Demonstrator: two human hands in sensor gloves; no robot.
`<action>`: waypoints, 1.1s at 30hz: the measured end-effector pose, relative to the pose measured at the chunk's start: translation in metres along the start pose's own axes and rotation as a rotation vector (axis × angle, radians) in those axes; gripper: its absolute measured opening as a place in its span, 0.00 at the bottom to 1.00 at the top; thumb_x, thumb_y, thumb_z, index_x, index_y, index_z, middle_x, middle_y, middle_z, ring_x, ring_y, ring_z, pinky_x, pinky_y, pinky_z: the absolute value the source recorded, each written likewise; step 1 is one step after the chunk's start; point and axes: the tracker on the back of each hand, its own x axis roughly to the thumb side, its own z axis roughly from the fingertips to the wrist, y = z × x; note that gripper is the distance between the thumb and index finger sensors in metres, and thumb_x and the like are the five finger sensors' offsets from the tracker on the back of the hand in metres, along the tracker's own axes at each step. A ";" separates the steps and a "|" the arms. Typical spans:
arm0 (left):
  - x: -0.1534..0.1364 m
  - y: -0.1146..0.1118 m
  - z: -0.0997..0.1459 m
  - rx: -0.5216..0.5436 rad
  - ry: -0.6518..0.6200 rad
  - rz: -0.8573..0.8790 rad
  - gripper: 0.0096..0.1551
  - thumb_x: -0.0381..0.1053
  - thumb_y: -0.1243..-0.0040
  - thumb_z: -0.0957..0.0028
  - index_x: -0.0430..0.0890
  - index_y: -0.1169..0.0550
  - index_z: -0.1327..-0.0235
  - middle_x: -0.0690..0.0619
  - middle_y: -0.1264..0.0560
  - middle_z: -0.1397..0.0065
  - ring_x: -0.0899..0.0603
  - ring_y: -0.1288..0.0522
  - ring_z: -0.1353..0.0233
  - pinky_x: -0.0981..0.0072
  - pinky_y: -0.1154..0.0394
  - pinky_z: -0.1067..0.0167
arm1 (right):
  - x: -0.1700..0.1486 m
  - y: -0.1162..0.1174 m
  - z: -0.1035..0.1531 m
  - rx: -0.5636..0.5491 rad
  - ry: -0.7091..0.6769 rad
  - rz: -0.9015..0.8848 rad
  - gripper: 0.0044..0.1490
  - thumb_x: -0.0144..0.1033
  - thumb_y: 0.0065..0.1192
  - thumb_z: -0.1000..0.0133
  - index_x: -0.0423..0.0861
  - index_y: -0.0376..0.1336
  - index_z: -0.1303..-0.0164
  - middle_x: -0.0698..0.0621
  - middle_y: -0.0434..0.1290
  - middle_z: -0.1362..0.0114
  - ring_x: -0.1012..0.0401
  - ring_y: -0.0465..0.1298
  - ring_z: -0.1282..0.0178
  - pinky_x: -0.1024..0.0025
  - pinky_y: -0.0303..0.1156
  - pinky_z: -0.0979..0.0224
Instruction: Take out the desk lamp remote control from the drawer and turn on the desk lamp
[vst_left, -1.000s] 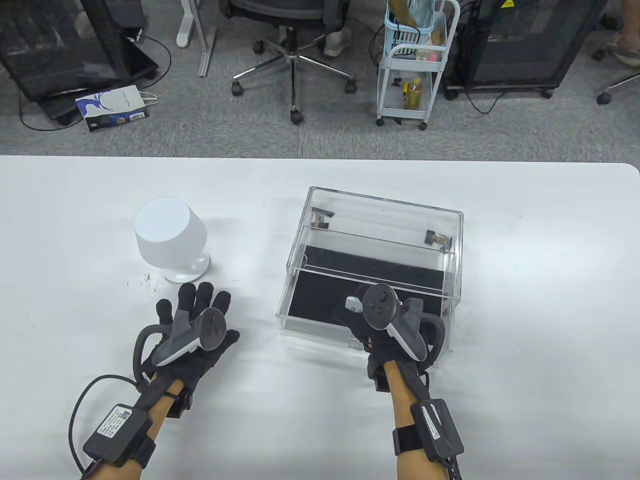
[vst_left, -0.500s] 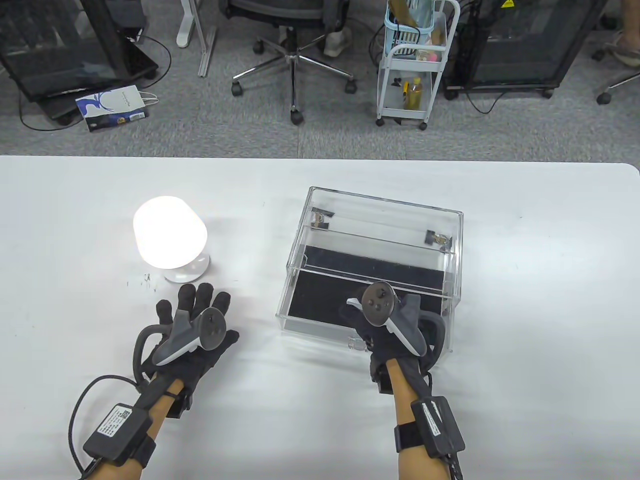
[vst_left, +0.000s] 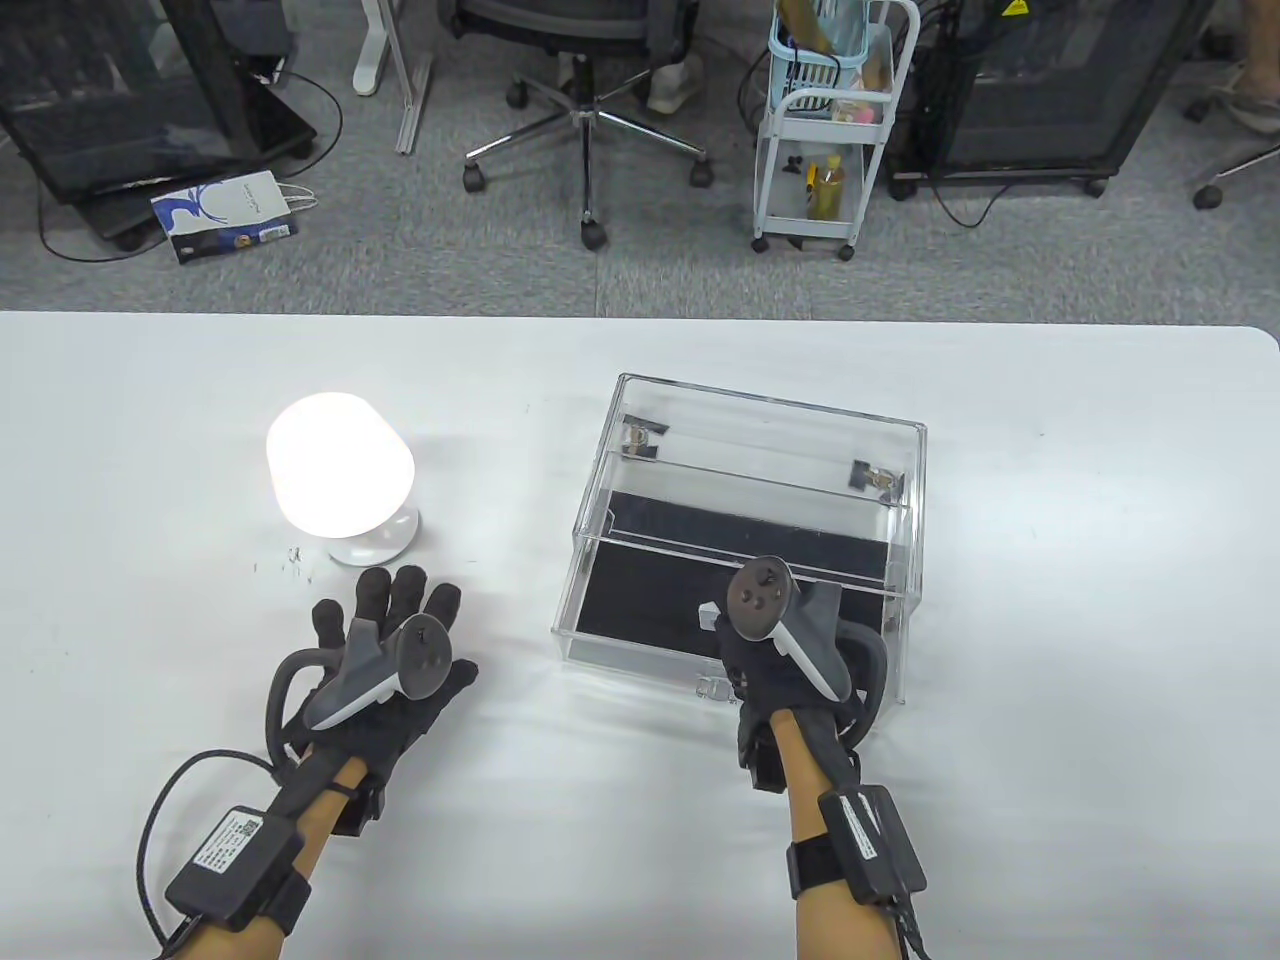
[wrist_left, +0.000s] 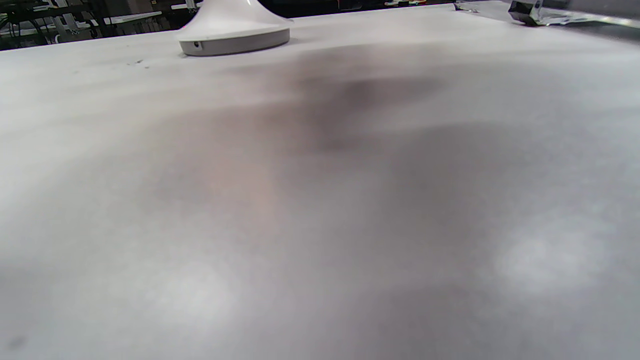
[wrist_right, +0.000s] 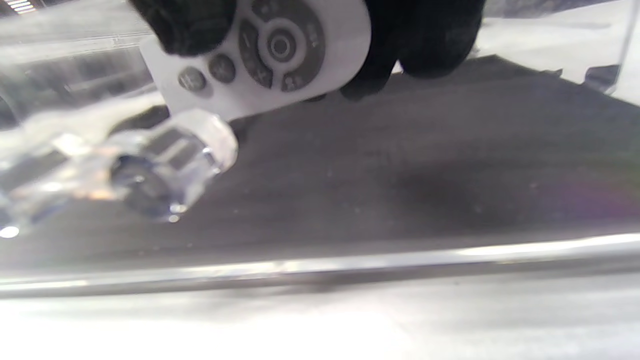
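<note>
The white desk lamp (vst_left: 340, 478) stands lit on the table's left; its base (wrist_left: 234, 31) shows in the left wrist view. The clear acrylic box (vst_left: 770, 450) has its drawer (vst_left: 640, 640) pulled out toward me, with a black liner (wrist_right: 400, 165). My right hand (vst_left: 765, 640) holds the white remote (wrist_right: 265, 55) above the open drawer, thumb (wrist_right: 190, 22) on its buttons; a corner of the remote (vst_left: 708, 615) shows in the table view. My left hand (vst_left: 385, 640) rests flat on the table, fingers spread, just in front of the lamp.
The drawer's clear knob (wrist_right: 170, 165) sits under the remote at the drawer front (vst_left: 715, 688). The white table (vst_left: 1080, 600) stretches right of the box. Chairs and a cart (vst_left: 825, 130) stand on the floor beyond the far edge.
The lamp went from off to lit. My right hand with the remote shifted slightly right and toward me over the drawer. The left hand has not moved.
</note>
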 end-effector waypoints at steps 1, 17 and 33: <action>0.000 0.000 0.000 0.000 0.000 0.001 0.45 0.78 0.74 0.56 0.70 0.68 0.29 0.59 0.75 0.17 0.41 0.77 0.16 0.28 0.71 0.30 | 0.000 0.000 0.000 0.003 0.001 -0.002 0.31 0.48 0.59 0.46 0.71 0.63 0.30 0.53 0.69 0.18 0.50 0.70 0.20 0.52 0.67 0.21; 0.001 0.003 0.001 0.004 -0.015 0.021 0.45 0.78 0.74 0.56 0.70 0.68 0.29 0.59 0.76 0.17 0.41 0.77 0.16 0.28 0.70 0.30 | 0.007 -0.021 0.022 -0.123 -0.088 0.020 0.35 0.59 0.58 0.48 0.66 0.61 0.27 0.50 0.70 0.20 0.49 0.71 0.21 0.53 0.70 0.24; 0.003 0.002 0.001 0.014 -0.017 0.002 0.45 0.78 0.73 0.56 0.69 0.68 0.28 0.59 0.75 0.17 0.41 0.77 0.16 0.28 0.70 0.29 | 0.024 -0.032 0.059 0.072 0.021 0.318 0.37 0.71 0.60 0.53 0.52 0.79 0.55 0.51 0.90 0.61 0.58 0.88 0.70 0.74 0.82 0.67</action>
